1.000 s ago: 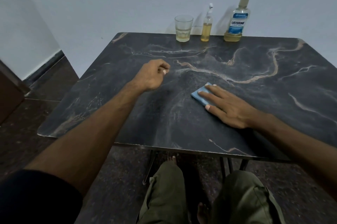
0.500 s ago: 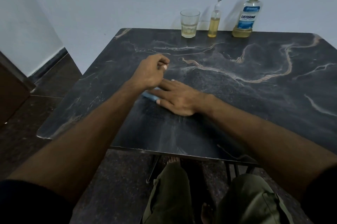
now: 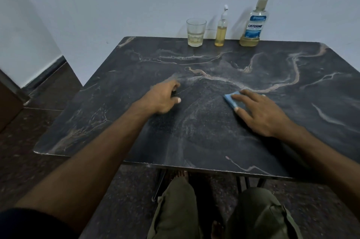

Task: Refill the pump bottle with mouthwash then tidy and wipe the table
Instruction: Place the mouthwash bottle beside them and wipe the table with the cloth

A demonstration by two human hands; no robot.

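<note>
On the near half of the dark marble table (image 3: 109,122), the right hand (image 3: 261,114) lies flat with straight fingers pressing a blue cloth (image 3: 232,99), which shows only under its fingertips. Well apart to its left, the left hand (image 3: 162,98) rests loosely curled, holding nothing visible. Beyond open tabletop, glass (image 3: 195,32), pump bottle (image 3: 221,30) and mouthwash bottle (image 3: 253,24) line the far edge.

Pump bottle (image 3: 221,32) upright beside mouthwash bottle (image 3: 252,24), blue cloth (image 3: 231,100) flat on table (image 3: 214,131)
</note>
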